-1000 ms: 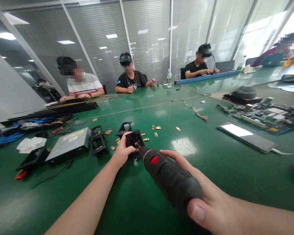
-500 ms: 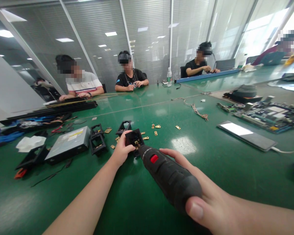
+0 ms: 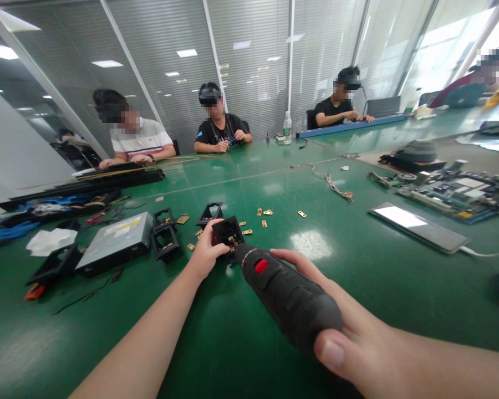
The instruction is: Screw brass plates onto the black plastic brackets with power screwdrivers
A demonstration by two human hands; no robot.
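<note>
My left hand (image 3: 205,254) grips a small black square housing (image 3: 225,228) just left of the centre, tilted with its open side facing me. Brass-coloured parts show inside it. In my right hand (image 3: 345,332) is a black power screwdriver (image 3: 289,296) with a red switch. Its front end points into the housing; the tip itself is hidden. Several small brass plates (image 3: 264,224) lie on the green table (image 3: 249,188) behind and around the housing. More black frames (image 3: 165,244) stand left of my left hand.
A silver disc drive (image 3: 114,241), white tissue (image 3: 50,242) and blue cloth (image 3: 4,230) lie left. On the right are a phone (image 3: 418,228) with a cable and a circuit board (image 3: 461,191). Beyond are a bottle (image 3: 287,128) and several people seated at the table.
My hands, the housing and the screwdriver hold almost the same pose. Across the table, the hands of the person in black near the middle have moved apart.
</note>
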